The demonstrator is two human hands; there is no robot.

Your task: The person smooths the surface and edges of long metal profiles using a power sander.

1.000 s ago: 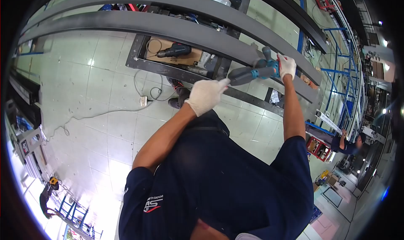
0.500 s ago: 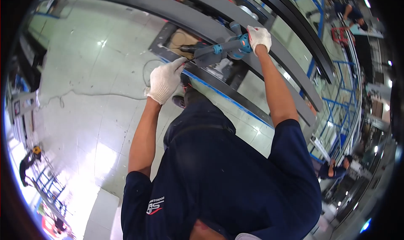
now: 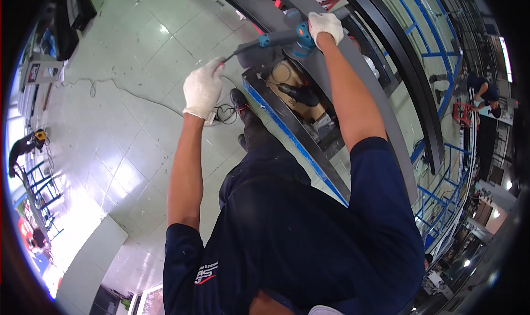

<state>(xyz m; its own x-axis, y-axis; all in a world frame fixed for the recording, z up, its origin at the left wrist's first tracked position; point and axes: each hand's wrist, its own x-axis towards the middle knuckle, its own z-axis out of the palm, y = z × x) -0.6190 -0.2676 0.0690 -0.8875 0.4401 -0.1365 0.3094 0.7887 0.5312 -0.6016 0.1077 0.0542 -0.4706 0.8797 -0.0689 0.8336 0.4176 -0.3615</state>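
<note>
My right hand (image 3: 324,28), in a white knit glove, is closed over the head of a teal electric sander (image 3: 302,43), which rests over a long grey metal bar (image 3: 367,97). A dark dust bag (image 3: 257,57) sticks out from the sander toward the left. My left hand (image 3: 202,89), gloved too, is pinched on the sander's dark power cord (image 3: 238,51), holding it up over the floor. Below the sander, a dark power drill (image 3: 300,93) lies on cardboard inside the blue-edged work stand (image 3: 287,128).
A curved black bar (image 3: 411,67) runs along the right side. A cable (image 3: 141,99) trails over the tiled floor (image 3: 149,55). Blue metal racks (image 3: 441,202) stand at right. One person (image 3: 486,97) works at far right, another (image 3: 27,149) at far left.
The view has turned. The sander and my right hand have moved along the bar toward its far left end, and the drill is now uncovered. My left hand still holds the cord.
</note>
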